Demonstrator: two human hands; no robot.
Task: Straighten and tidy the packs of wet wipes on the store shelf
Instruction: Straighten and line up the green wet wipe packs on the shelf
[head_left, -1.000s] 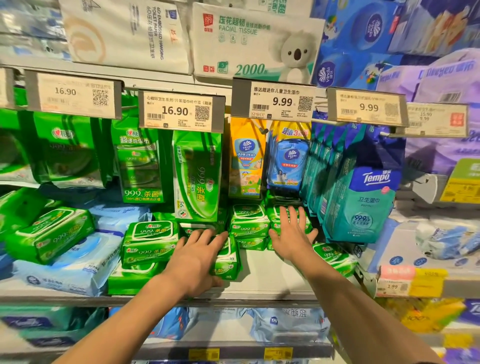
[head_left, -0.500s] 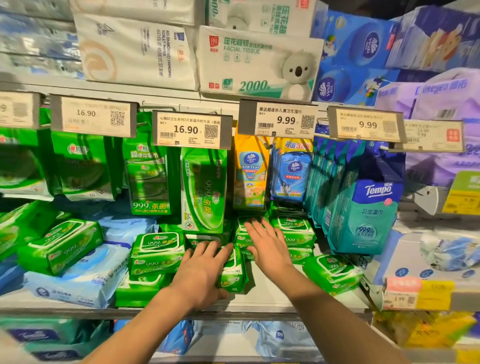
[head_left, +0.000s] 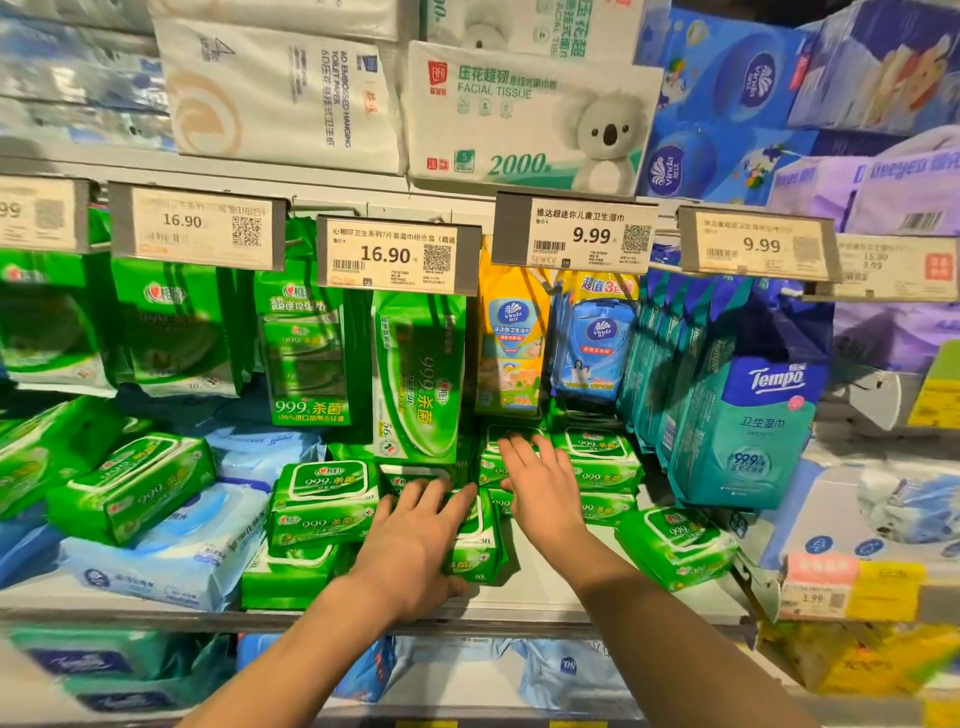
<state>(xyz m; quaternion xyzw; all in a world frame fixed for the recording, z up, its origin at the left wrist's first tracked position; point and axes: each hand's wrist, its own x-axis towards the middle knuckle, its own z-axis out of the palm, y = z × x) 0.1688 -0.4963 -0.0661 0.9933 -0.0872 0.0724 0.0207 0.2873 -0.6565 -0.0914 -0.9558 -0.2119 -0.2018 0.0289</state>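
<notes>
Since half second ago right hand (head_left: 540, 493) slid leftward off right green stack onto centre one; left hand (head_left: 415, 540) unchanged. Small green plastic wet-wipe pack (head_left: 475, 545) lies under left palm, fingers straight over it, thumb at its near edge; grip underneath hidden. Stacked green wipe packs (head_left: 597, 457) sit beneath and right of right fingers, which are spread flat. Loose green pack (head_left: 675, 551) lies right of wrist. Grey metal shelf (head_left: 545, 603) bears all; price tags (head_left: 397, 254) hang above fingertips.
</notes>
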